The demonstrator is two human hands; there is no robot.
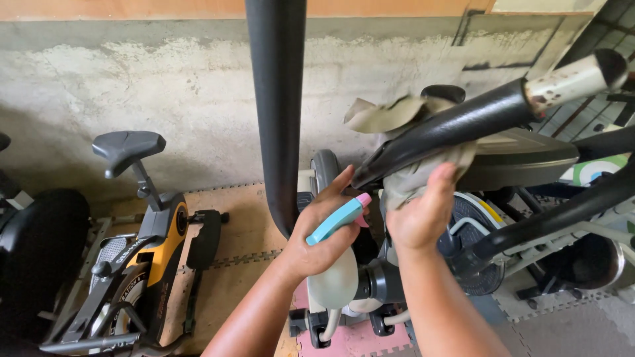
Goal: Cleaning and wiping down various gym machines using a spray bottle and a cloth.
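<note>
The left hand (322, 233) is clamped around a spray bottle (338, 220) at the scene's centre, its blue trigger head and pink nozzle running up and to the right, the nozzle aimed at the black handlebar (456, 127) and the pale body hanging below the fist. Just to its right, the right hand (422, 215) presses a grey-green cloth (405, 178) up against the underside of that handlebar, whose long axis climbs from centre to the far right. A yellow-and-black exercise bike (142, 254) stands well apart at the left.
</note>
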